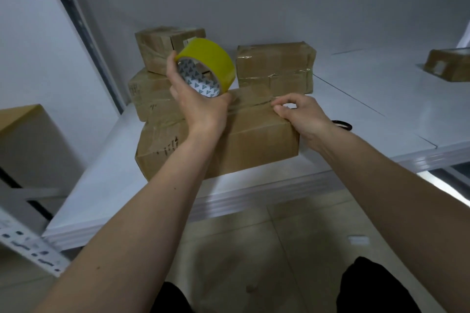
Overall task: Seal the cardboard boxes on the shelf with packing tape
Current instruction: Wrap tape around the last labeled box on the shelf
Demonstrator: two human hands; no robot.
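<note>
Taped boxes (276,67) behind front box (254,140)

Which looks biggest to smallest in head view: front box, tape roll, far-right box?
1. Front box, largest by far.
2. Tape roll, held by the left hand.
3. Far-right box; cut off by the frame edge and farther away, so ranks 2 and 3 are unsure.

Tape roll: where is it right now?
Head view, left of centre: the yellow tape roll is gripped in the left hand, above the front box on the shelf.
</note>
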